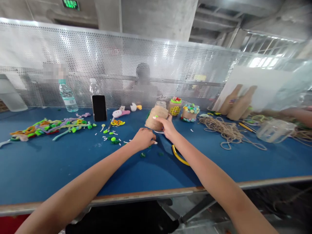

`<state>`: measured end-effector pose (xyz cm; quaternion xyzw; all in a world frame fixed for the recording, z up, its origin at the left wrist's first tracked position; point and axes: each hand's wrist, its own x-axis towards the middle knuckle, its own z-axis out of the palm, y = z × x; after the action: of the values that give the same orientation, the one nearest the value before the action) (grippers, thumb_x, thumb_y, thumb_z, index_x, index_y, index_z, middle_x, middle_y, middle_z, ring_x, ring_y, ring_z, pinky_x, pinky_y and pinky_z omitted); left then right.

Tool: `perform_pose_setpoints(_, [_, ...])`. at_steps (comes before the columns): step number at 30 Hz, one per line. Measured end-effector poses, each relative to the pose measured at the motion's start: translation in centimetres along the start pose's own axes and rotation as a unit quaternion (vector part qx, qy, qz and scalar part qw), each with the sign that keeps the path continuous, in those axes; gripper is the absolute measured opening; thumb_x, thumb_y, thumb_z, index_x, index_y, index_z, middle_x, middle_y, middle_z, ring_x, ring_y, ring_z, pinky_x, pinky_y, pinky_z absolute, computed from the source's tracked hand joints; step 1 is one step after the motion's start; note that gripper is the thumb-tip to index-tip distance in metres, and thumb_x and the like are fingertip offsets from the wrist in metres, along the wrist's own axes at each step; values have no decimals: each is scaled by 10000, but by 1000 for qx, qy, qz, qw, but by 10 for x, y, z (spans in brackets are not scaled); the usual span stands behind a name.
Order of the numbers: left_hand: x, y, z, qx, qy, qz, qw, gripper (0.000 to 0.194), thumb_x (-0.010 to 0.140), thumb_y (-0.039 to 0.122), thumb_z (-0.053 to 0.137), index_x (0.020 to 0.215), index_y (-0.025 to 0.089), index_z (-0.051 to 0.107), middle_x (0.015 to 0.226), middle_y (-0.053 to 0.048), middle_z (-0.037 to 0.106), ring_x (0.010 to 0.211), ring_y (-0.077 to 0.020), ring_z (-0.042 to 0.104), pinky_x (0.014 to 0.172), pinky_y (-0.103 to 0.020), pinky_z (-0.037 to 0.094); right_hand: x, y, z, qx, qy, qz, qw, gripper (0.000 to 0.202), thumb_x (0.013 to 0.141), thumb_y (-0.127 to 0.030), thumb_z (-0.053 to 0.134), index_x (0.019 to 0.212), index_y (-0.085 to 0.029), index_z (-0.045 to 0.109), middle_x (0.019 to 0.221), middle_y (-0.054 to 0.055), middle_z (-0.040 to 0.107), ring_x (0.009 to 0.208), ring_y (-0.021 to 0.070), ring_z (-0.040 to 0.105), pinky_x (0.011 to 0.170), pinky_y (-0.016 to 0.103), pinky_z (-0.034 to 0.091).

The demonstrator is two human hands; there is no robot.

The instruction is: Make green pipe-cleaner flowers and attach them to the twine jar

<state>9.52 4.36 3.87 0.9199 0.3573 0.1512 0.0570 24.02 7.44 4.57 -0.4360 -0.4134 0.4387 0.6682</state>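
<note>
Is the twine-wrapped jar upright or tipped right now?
Tipped slightly: the twine-wrapped jar leans in the right hand, its bare glass neck off to the right of its base.

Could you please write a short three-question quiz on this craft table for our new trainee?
1. What does the right hand hold?
A) a roll of tape
B) the twine-wrapped jar
C) a paintbrush
2. True or false: the black phone stands upright in front of a clear bottle.
3. Fill in the blank: from the person's view, the pile of loose twine lies to the ____ of the jar.
Key: 1. B; 2. true; 3. right
</note>
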Motion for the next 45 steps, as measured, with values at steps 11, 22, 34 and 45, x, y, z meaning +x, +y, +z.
perform_pose_setpoints(11, [-13,0,-17,105,32,2,994,223,908,268,545,1088,140,577,1152,-84,574,1010,-211,579,865,-426,493,1,10,0,-43,-13,-13,999,335,896,-249,575,1214,-166,509,1163,82,570,949,209,608,777,397,536])
perform_pose_setpoints(22, [-7,-6,-5,118,-22,-18,993,241,905,291,550,1090,139,577,1119,-81,590,1009,-215,583,867,-434,491,1,15,1,-49,-4,-19,999,346,901,-268,566,1227,-171,499,1187,86,556,968,216,600,790,408,530])
perform_pose_setpoints(34, [-13,-24,-8,29,61,-42,997,222,908,271,548,1082,137,575,1101,-76,590,944,-192,599,813,-392,518,4,17,0,-34,4,-4,999,331,902,-269,565,1211,-166,508,1156,83,570,919,199,614,741,375,548])
perform_pose_setpoints(45, [-23,-57,-33,-54,180,-121,975,217,916,299,535,1044,131,584,1011,-62,617,869,-170,614,777,-368,525,0,19,1,-54,-34,-16,998,363,899,-267,570,1241,-174,492,1209,91,547,985,224,597,793,415,534])
